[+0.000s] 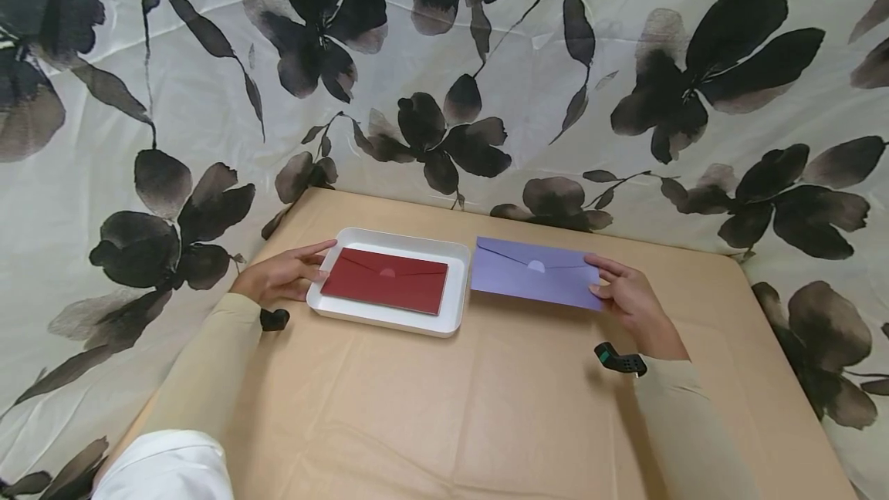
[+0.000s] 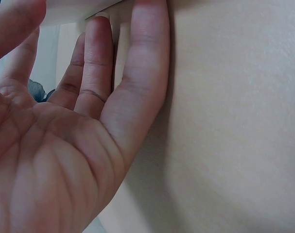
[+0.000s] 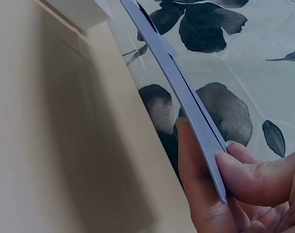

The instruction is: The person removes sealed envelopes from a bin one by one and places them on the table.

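A dark red envelope (image 1: 382, 282) lies flap side up in a shallow white tray (image 1: 454, 284). My left hand (image 1: 283, 276) is at the tray's left end, holding the rim. In the left wrist view, fingers (image 2: 96, 58) of this hand reach up to the tray's edge, close to the tabletop. A lavender envelope (image 1: 531, 272) is raised off the table, to the right of the tray. My right hand (image 1: 635, 307) pinches its right end between thumb and fingers. The right wrist view shows this envelope (image 3: 186, 102) edge-on and tilted, with its flap side toward the thumb.
A tan covered table (image 1: 444, 407) carries the tray. Behind it and along its sides hangs a white cloth (image 1: 556, 99) with dark flowers. In the right wrist view, the lifted envelope's shadow (image 3: 84, 131) falls on the tabletop.
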Tool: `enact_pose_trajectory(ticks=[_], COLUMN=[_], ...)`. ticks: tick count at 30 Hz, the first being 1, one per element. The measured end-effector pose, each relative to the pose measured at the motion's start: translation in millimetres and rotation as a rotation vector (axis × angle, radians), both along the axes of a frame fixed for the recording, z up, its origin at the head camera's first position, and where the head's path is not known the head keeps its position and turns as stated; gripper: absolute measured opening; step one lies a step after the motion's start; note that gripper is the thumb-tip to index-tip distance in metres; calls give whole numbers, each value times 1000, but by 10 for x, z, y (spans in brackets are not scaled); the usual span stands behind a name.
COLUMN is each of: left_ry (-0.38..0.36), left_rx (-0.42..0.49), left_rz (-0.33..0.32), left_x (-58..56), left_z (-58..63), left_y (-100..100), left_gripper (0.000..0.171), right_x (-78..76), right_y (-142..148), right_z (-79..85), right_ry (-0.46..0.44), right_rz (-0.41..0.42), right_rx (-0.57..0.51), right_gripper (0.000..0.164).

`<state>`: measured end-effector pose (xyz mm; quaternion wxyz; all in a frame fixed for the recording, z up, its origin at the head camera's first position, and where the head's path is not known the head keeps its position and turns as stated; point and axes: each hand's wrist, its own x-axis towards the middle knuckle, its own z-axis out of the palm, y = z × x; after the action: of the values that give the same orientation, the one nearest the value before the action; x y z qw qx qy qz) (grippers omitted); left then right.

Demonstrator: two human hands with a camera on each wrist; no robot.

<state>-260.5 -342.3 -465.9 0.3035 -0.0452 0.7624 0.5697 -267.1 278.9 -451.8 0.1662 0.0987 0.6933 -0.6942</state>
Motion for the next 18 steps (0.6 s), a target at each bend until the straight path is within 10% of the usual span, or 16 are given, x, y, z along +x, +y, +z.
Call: enact_pose_trajectory(ticks=[18], left_ry=[6], left_rx=[24], left_rz=[2], left_x=[-25], left_z=[-4], left_y=[27], left_gripper=[85], right_x=[-10], right_y=[362], right_z=[33], right_ry=[-1], right_rz=[-13], right_rx=[-32], right_gripper=[65])
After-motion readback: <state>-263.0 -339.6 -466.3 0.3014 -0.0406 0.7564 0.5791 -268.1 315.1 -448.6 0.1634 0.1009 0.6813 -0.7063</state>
